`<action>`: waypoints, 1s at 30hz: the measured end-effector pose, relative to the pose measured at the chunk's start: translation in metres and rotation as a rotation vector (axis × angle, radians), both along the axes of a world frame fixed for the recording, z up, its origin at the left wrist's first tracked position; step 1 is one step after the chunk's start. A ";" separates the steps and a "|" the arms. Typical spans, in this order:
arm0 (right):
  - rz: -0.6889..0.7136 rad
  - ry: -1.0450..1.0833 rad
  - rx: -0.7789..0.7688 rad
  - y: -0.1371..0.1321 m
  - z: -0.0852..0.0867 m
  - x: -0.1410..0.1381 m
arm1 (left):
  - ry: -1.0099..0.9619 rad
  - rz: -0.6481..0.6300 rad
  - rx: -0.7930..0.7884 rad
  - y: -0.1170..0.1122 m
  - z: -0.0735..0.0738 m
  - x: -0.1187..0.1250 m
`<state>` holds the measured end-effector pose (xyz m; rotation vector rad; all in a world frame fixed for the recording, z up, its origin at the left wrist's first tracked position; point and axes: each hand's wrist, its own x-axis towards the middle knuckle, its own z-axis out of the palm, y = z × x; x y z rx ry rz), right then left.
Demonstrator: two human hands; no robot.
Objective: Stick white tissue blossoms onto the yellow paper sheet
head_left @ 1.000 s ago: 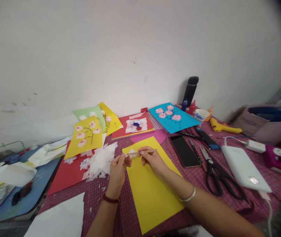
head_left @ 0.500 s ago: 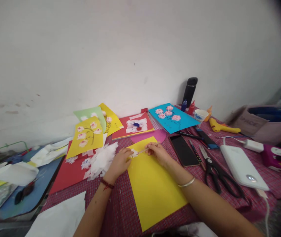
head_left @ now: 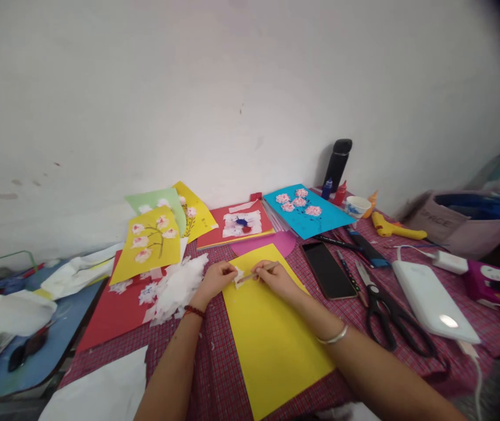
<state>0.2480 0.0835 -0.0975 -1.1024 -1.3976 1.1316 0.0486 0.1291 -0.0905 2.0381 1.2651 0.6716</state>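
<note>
A yellow sheet of card lies in front of me on the checked cloth. Over its far end my left hand pinches the edge of a small white piece of tissue paper. My right hand grips a thin stick, whose tip touches the tissue piece; the exact kind of stick is too small to make out. Left of my left hand lies a pile of torn white tissue, partly over a red sheet. Whether the tissue piece is stuck to the card, I cannot tell.
Finished flower cards, one yellow and one blue, lie towards the wall. To the right are a phone, black scissors, a white power bank, a yellow glue gun, paint bottles and a black flask.
My left hand has drawn slightly left and its fingers now pinch the tissue piece's edge. The right hand still holds the stick, nearly in place. The view has shifted a little.
</note>
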 end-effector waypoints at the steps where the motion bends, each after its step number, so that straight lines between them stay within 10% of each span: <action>1: 0.001 -0.020 0.019 0.000 -0.001 -0.001 | -0.007 0.000 -0.009 0.000 0.000 0.000; 30: 0.002 -0.129 0.207 -0.013 0.005 -0.006 | 0.007 -0.037 -0.012 -0.005 0.002 -0.005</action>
